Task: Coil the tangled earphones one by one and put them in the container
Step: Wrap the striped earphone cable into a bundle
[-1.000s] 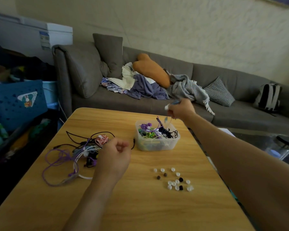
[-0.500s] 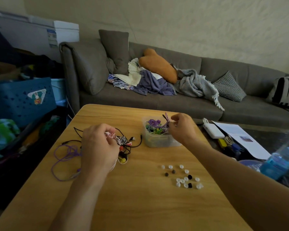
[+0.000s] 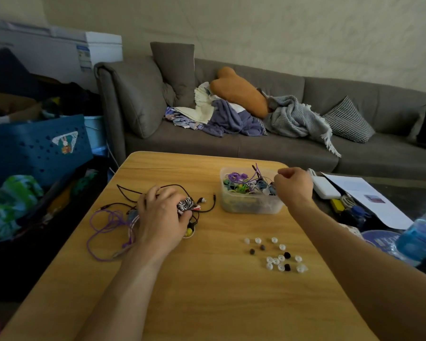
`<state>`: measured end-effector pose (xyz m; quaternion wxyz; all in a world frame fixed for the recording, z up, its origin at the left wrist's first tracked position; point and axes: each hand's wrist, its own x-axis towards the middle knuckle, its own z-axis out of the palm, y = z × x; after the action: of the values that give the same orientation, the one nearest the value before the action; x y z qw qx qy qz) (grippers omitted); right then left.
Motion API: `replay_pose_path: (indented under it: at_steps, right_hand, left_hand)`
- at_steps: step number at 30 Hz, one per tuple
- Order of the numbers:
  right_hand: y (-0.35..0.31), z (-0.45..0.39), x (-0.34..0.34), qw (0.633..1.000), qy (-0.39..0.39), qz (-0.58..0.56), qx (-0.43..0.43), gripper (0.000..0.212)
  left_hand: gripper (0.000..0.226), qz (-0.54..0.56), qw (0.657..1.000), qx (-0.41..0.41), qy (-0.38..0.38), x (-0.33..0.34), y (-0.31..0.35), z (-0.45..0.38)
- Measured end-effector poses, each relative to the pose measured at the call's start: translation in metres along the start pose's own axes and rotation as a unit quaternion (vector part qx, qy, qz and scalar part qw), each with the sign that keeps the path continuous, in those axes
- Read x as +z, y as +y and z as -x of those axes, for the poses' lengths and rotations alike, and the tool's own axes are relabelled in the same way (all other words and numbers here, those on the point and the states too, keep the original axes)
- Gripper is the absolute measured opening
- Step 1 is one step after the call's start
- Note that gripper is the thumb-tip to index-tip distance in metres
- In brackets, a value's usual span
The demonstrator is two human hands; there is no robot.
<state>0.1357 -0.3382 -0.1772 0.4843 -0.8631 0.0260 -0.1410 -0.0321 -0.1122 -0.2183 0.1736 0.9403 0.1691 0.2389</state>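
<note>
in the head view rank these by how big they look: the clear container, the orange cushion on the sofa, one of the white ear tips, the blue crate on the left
1. blue crate, though it is cut off by the frame edge
2. orange cushion and clear container: alike in apparent size, and the cushion sits farther back, so unranked
3. white ear tip, by far the smallest

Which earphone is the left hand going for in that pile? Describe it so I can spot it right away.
Start at the wooden table and find the tangle of cords on its left half, left of the clear container. The left hand rests on that tangle, fingers around a black-and-white striped earphone. The cords around it are plain purple, black or white.
</note>
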Motion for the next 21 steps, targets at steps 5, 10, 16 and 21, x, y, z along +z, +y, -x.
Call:
replay_pose_path:
  at_steps: [5,10,16,21]
  right_hand:
    - [0.017,0.015,-0.004,0.983,0.056,-0.171,0.038,0.02]
    - [0.021,0.025,-0.013,0.887,0.126,-0.413,0.164,0.014]
    - [0.013,0.054,-0.027,0.914,0.126,-0.372,0.105,0.015]
    - [-0.001,0.103,-0.017,0.954,0.011,-0.3,-0.021,0.021]
  left_hand:
    - [0.017,0.053,0.995,-0.029,0.075,0.0,0.004,-0.002]
    - [0.031,-0.017,0.998,-0.045,0.047,-0.005,0.003,0.001]
    - [0.023,-0.117,0.992,-0.053,-0.018,-0.005,0.012,0.005]
    - [0.011,-0.023,0.998,-0.023,0.062,-0.009,0.022,0.007]
